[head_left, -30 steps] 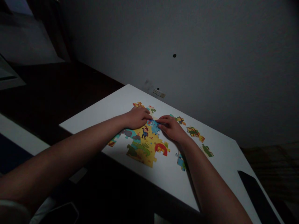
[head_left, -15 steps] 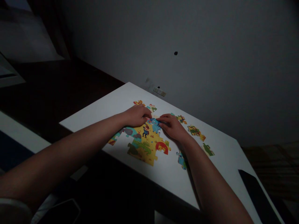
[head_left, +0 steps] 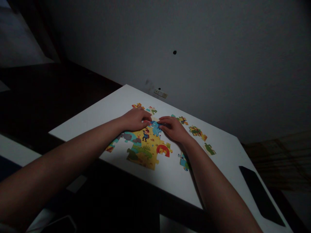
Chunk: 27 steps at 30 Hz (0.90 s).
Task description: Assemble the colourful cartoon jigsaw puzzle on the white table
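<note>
On the table (head_left: 175,178), the puzzle (head_left: 145,152) is partly joined, with loose pieces (head_left: 210,149) left unattached beside it. Its blue elephant (head_left: 155,129) is flanked by the left hand (head_left: 136,119) and right hand (head_left: 174,129), fingers bent; whether anything is held in either grip cannot be told.

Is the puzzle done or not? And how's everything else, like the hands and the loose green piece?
Puzzle: partly joined, gaps left
Left hand: palm down, fingers bent over the puzzle
Right hand: fingers bent, tips at the elephant picture
Green piece: loose, flat on the table
Dark flat thing: lying flat
Wall socket: no plug shows
</note>
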Tool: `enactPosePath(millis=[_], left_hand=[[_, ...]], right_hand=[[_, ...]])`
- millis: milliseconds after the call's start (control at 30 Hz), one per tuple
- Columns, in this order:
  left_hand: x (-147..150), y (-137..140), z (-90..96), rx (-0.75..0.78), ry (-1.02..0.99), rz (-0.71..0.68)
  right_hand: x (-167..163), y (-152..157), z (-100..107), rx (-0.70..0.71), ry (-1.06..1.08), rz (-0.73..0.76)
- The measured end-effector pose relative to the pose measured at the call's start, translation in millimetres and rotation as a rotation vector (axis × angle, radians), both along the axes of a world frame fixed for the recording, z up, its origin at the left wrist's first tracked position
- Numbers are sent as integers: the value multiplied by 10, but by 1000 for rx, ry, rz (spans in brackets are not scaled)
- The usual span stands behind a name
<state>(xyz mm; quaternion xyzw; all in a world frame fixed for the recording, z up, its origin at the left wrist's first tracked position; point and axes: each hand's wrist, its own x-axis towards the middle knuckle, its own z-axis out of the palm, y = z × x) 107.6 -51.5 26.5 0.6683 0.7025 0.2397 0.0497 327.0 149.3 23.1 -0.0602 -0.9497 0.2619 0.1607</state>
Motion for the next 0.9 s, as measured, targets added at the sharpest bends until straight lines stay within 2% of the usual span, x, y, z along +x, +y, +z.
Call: enactPosePath(millis=[300, 533, 700, 800, 900], left_hand=[[-68, 0, -8, -22, -21, -9], [-382, 74, -220, -26, 19, 4], [-475, 75, -293, -9, 45, 17], [-475, 77, -291, 9, 59, -14], [-448, 83, -283, 17, 47, -37]], right_hand=[[-30, -44, 60, 67, -49, 3], [-154, -143, 125, 189, -149, -25], [-179, -239, 164, 309, -252, -21], [-154, -288, 271, 355, -291, 9], [-61, -301, 493, 371, -283, 12]])
